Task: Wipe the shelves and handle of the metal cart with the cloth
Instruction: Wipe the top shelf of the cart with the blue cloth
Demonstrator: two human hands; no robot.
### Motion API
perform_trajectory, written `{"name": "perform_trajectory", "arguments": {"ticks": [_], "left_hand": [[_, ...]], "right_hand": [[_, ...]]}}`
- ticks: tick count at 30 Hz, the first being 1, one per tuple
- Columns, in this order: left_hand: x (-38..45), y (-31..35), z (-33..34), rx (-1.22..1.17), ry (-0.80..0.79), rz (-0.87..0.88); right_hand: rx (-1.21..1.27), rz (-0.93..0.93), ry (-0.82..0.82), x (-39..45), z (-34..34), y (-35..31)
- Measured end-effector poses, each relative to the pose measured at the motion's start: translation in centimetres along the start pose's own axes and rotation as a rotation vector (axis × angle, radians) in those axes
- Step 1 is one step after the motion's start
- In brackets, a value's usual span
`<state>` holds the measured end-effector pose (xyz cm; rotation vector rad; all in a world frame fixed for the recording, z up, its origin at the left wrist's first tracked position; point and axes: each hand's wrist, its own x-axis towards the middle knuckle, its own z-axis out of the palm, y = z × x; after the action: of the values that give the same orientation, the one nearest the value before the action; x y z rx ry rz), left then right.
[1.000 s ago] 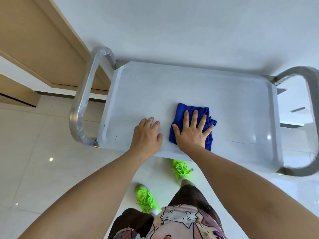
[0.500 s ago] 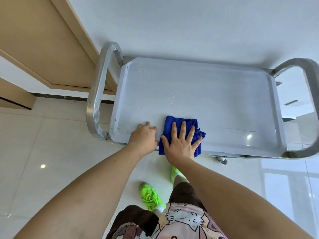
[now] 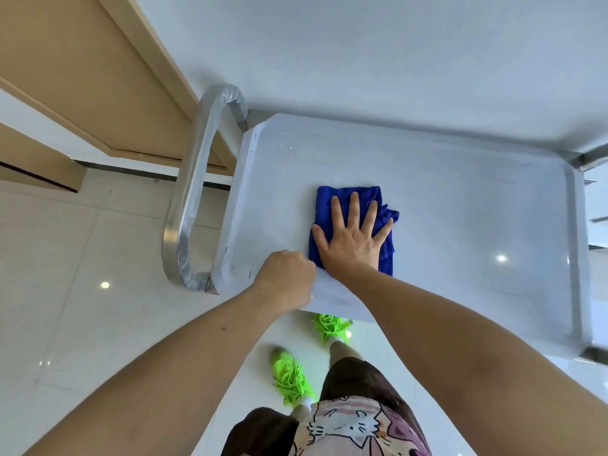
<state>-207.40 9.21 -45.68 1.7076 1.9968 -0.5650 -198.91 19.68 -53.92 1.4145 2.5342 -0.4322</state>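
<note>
The metal cart's top shelf [image 3: 460, 205] fills the middle of the view, pale grey with a raised rim. A folded blue cloth [image 3: 345, 195] lies on it left of centre. My right hand [image 3: 352, 238] presses flat on the cloth, fingers spread. My left hand [image 3: 284, 284] is curled over the shelf's near rim, just left of the cloth, gripping the edge. The cart's tubular handle [image 3: 194, 192], wrapped in clear film, loops off the left end. A few water drops [image 3: 288, 146] sit near the far left corner.
A white wall runs right behind the cart. A wooden door frame [image 3: 141, 67] stands at the upper left. Glossy white floor tiles [image 3: 82, 291] spread to the left. My feet in neon green shoes [image 3: 289, 376] stand below the shelf's near edge.
My right hand has pushed the cloth away from the near rim toward the shelf's middle. My left hand has curled tighter onto the rim. The view has shifted right.
</note>
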Motion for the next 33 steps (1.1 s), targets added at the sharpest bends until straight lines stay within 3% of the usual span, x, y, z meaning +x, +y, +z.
{"name": "perform_trajectory", "arguments": {"ticks": [9,18,27,30,33], "left_hand": [[1.7,-0.5,-1.8,-0.077,-0.107,0.105],[0.9,-1.2,-1.1,-0.164,-0.055,0.05],[-1.2,-2.7,-0.2,-0.249,-0.131,-0.029],[-2.7,-4.2,0.5,-0.379,-0.176,-0.043],[-4.2,-4.6,1.0,-0.478,-0.084,-0.075]], "right_hand": [[-0.018,-0.043,0.053,9.1,-2.7,-1.3],[-0.017,-0.069,0.056,10.8,-3.6,-1.4],[0.016,0.026,-0.03,1.6,-1.8,-0.5],[0.021,0.061,-0.066,-2.4,-0.6,-0.9],[0.04,0.09,-0.103,-5.4,0.2,-1.8]]}}
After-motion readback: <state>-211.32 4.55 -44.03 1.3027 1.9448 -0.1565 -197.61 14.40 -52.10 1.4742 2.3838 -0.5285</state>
